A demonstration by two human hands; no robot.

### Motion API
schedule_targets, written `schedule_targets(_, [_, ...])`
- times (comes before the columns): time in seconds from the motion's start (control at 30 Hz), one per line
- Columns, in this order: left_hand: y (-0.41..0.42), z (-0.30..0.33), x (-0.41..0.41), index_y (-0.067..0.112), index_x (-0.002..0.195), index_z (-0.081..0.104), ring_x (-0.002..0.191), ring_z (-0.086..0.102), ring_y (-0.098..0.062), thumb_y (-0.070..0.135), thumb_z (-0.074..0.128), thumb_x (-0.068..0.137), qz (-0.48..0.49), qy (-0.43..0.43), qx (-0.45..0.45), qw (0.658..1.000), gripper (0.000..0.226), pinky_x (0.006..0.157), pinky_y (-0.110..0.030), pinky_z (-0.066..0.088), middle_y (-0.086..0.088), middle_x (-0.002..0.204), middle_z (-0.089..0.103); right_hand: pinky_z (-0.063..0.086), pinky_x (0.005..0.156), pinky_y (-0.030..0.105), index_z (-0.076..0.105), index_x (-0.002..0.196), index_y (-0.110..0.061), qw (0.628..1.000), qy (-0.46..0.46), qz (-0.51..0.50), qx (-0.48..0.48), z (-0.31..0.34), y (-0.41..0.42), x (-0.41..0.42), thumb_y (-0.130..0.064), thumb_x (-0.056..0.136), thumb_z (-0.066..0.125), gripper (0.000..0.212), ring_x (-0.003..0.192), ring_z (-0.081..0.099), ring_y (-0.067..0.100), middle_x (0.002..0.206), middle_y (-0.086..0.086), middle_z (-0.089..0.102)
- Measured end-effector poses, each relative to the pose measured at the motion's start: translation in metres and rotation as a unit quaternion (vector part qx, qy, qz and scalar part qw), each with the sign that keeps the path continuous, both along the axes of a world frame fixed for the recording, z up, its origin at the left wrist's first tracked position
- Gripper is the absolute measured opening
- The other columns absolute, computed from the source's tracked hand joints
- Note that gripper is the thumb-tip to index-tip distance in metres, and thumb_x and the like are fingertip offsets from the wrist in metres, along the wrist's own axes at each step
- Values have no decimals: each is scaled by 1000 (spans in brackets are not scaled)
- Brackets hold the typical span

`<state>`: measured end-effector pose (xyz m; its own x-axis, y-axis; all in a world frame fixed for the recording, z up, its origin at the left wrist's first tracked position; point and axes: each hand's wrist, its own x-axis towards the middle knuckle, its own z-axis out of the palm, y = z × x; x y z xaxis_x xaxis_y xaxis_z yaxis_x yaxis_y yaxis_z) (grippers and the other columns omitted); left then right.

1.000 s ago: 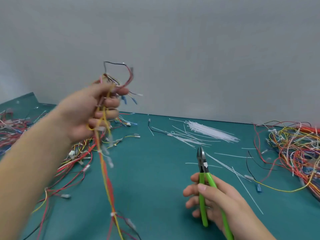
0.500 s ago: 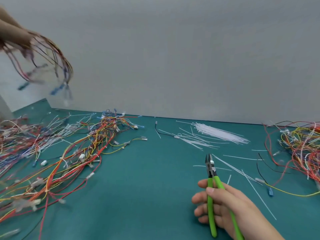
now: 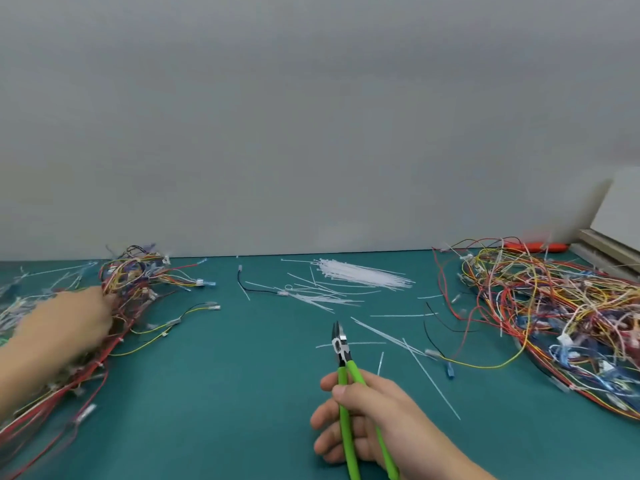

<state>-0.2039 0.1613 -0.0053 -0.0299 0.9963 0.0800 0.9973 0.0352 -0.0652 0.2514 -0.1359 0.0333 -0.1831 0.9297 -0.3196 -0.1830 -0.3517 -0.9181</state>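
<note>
My right hand (image 3: 384, 417) grips green-handled side cutters (image 3: 341, 348) low on the teal mat (image 3: 225, 393), their jaws pointing away from me. My left hand (image 3: 65, 327) is blurred at the left. Its fingertips meet a bundle of coloured wires (image 3: 138, 271) that lies on the left heap, and the blur hides whether they hold it.
White cable ties (image 3: 360, 275) lie in a pile at the back centre, with loose ones scattered toward the cutters. A big tangle of coloured wires (image 3: 554, 306) covers the right side. An orange tool (image 3: 533, 246) and a white board (image 3: 620, 209) sit at the back right by the grey wall.
My left hand swung the wire bundle from in front of me up to the far left, then down onto the left heap. The right hand with the cutters stayed put.
</note>
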Motion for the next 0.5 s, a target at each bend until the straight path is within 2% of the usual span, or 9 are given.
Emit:
schedule_targets(0.1, [-30,-23,9,24,83,44,64,60,-42,50,33,102,102,-91,120,983,34,68,-51,58,-19,75,58,56,69,42,58,120,-3,1000,-3,0,-1,-2,2,1,-40,67,76,67,72,69,38,90,23,72])
schedule_targets(0.13, [-36,-22,10,22,77,41,58,57,-42,49,37,103,118,-110,171,972,37,64,-52,57,-19,69,54,56,66,40,58,120,-4,1000,-8,-2,0,-2,2,2,-44,66,76,70,71,68,37,90,21,72])
schedule_targets(0.2, [-54,-6,22,18,70,36,54,54,-43,45,48,103,112,-119,208,965,43,59,-56,57,-21,64,50,54,64,39,62,116,-9,999,-39,-6,9,-1,1,1,-52,66,74,67,70,68,35,90,14,74])
schedule_targets(0.27, [-77,15,36,12,79,38,66,58,-52,58,51,98,100,-131,197,966,52,63,-59,57,-28,75,54,53,66,40,67,107,-22,991,-128,-12,30,5,-2,-4,-62,67,65,57,69,68,25,90,4,75])
schedule_targets(0.33, [-91,30,51,2,95,43,78,60,-58,65,60,87,98,-107,177,973,65,69,-62,56,-34,88,56,56,71,39,65,101,-35,962,-265,-16,67,9,-5,-9,-70,67,53,51,67,62,9,91,-6,71])
schedule_targets(0.4, [-106,45,73,-5,115,44,92,58,-60,48,79,80,65,-47,180,980,73,76,-66,54,-38,102,55,53,76,34,57,104,-44,921,-372,-10,116,10,-8,-15,-71,74,46,42,70,55,0,87,-15,64])
schedule_targets(0.43, [-115,52,86,-3,121,44,98,57,-59,42,81,79,41,-20,182,982,72,79,-67,53,-37,110,55,50,77,31,54,108,-46,902,-412,1,132,10,-10,-19,-69,78,45,39,76,55,-1,88,-19,61])
schedule_targets(0.5, [-136,65,112,7,120,53,100,60,-53,43,77,81,-18,20,205,978,58,74,-63,54,-25,117,59,44,84,29,45,123,-47,855,-490,38,162,10,-11,-24,-66,87,45,41,100,52,-1,104,-23,55])
